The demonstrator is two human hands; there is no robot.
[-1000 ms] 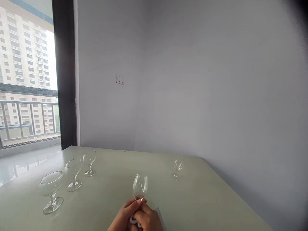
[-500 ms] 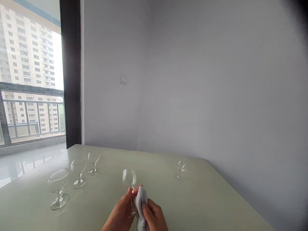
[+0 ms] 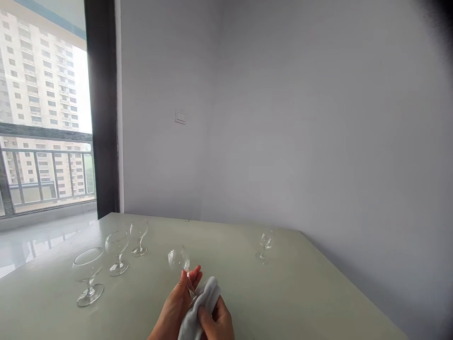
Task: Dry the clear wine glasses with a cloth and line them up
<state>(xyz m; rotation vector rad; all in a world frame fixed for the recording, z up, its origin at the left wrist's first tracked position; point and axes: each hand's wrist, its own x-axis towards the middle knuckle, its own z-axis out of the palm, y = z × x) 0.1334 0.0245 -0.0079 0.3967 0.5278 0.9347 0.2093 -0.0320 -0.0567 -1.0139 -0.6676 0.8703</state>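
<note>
My left hand [image 3: 178, 296] grips a stemmed glass [image 3: 179, 259] around its stem. The glass leans with its bowl up to the left and its foot down to the right. In my right hand [image 3: 217, 321] is a light grey cloth [image 3: 200, 307], pinched between thumb and fingers. The cloth lies against the foot of the glass and hides part of it. Both hands are close together above the near middle of the table.
Three clear glasses stand upright in a row on the left: a near one [image 3: 88, 278], a middle one [image 3: 118, 252] and a far one [image 3: 139, 236]. A smaller stemmed glass [image 3: 265, 245] stands on the right of the pale green table [image 3: 300, 293]. Grey walls rise behind.
The held glass has tipped, its bowl swinging to the left. The cloth has moved from beside the stem down to the foot, and my right hand has shifted slightly left.
</note>
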